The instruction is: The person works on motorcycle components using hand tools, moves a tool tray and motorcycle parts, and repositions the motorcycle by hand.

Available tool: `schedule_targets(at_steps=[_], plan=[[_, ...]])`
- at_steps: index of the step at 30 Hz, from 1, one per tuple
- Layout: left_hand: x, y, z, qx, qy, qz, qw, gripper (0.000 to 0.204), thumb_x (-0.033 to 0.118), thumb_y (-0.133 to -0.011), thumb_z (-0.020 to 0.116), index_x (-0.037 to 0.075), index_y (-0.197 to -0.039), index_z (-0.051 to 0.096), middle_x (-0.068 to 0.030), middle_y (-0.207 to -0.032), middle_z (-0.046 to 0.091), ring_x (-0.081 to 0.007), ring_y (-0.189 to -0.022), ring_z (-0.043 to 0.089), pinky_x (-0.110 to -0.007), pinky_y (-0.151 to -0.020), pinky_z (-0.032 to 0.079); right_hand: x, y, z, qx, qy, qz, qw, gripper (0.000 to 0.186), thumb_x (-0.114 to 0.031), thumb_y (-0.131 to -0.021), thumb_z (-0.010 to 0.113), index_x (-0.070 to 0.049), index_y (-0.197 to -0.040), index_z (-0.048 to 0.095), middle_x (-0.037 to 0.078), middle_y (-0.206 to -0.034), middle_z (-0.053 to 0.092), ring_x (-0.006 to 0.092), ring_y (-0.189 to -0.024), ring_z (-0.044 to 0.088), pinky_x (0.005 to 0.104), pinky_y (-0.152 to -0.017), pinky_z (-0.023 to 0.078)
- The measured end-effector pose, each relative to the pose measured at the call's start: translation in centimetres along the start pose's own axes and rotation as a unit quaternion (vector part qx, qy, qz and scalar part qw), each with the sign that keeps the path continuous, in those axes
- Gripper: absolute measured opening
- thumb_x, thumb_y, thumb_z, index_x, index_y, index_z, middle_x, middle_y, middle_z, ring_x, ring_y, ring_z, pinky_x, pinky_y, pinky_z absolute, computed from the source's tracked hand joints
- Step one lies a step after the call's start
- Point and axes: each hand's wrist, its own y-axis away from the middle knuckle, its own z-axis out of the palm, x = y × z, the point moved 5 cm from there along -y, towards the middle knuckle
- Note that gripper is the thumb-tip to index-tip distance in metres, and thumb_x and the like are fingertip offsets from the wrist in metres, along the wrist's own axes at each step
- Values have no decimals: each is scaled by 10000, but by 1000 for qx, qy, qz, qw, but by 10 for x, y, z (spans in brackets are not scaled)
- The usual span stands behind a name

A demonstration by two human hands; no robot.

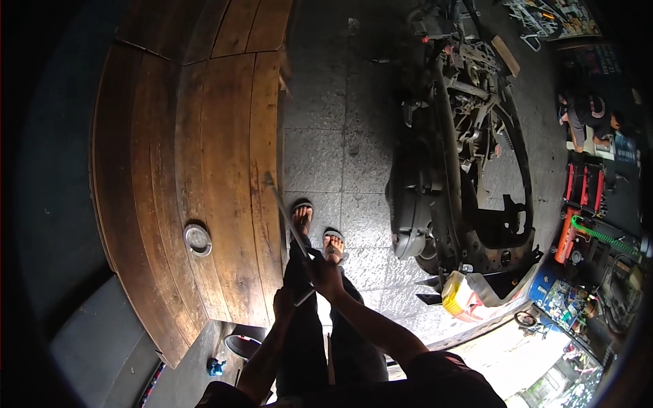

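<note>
My right hand [326, 277] is closed round a long, thin grey bar [286, 212], held in front of my legs. The bar's far end is over the right edge of the wooden bench [228, 156]. My left hand [284, 304] is just left of and below the right one, its fingers curled, beside a short pale strip [305, 298]. Whether that strip belongs to the bar, and what the left fingers grip, is too dark to tell. On the bench lies a round metal dish [198, 240], apart from both hands.
A stripped scooter frame [452, 156] stands on the tiled floor to the right, with a yellow and white container [462, 299] at its near end. Another person [590, 115] crouches at the far right, beyond a red stand [583, 185]. A green coiled hose [602, 234] lies near it.
</note>
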Motion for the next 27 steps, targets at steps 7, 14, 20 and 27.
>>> schedule_targets(at_steps=[7,14,20,27], plan=[[22,-17,-19,-57,110,-130,984,329,307,-920,389,38,-1005,557,-192,-984,581,-354,-954,550,-426,-815,437,-84,-113,41,72,74,-72,992,314,-228,-874,515,-94,-1157,496,230,-844,602,430,-827,565,491,-653,463],[20,-28,-26,-29,268,-221,937,258,235,-907,457,22,-1004,566,-176,-949,595,-321,-890,582,-380,-762,461,-99,-175,88,133,59,-72,987,316,-198,-877,493,-100,-1175,458,190,-806,605,364,-761,609,464,-628,486],[13,-29,-18,31,221,-207,952,196,161,-890,461,1,-935,566,-158,-876,556,-301,-819,538,-392,-721,437,-93,-187,115,159,34,-103,981,310,-102,-853,514,-46,-1152,459,206,-935,563,361,-835,585,444,-680,489],[0,-25,-10,7,303,-260,917,182,137,-888,455,-3,-938,559,-160,-896,561,-309,-817,543,-388,-730,438,-102,-180,145,105,73,-95,987,338,-81,-816,545,-23,-1127,425,197,-994,529,377,-856,569,437,-684,484]])
